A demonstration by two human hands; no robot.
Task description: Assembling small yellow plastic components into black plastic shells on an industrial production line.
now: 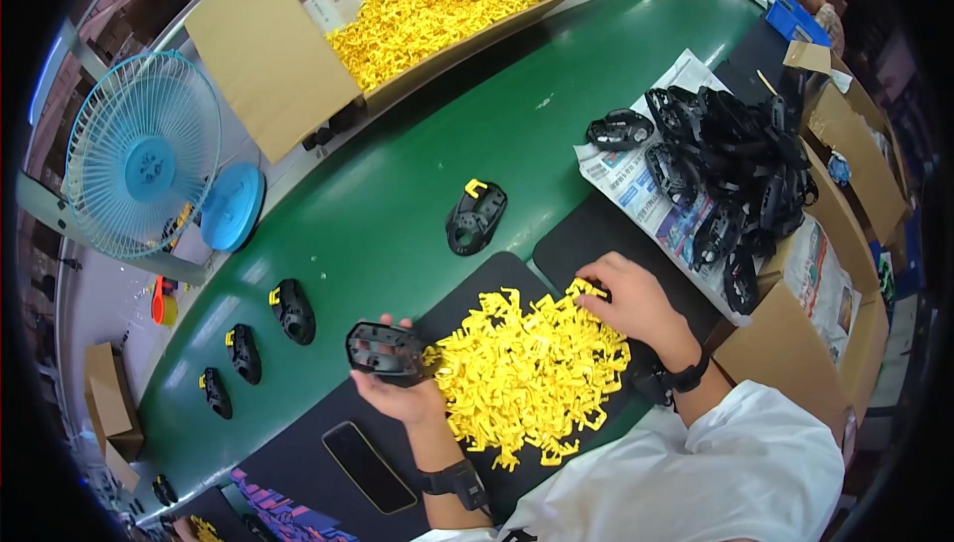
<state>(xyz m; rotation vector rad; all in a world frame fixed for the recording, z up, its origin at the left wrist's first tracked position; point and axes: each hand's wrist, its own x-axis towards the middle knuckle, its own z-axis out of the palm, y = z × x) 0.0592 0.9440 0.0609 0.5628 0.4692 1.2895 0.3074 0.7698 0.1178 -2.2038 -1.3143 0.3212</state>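
Note:
My left hand (399, 398) holds a black plastic shell (383, 351), fingers wrapped round it, its hollow side facing up. My right hand (636, 302) is at the far right edge of a heap of small yellow plastic clips (532, 373), with thumb and fingertips closed on one yellow clip (588, 289). Farther off on the green conveyor belt lies a black shell (475, 219) with a yellow clip at its upper end. More such shells with yellow clips, among them one black shell (293, 311), lie in a row to the left.
Many black shells (730, 159) are piled on newspaper (636, 184) at the right, beside cardboard boxes (785, 343). A carton (273, 55) of yellow clips stands across the green belt (397, 214). A blue fan (149, 159) stands left; a phone (370, 467) lies near my left forearm.

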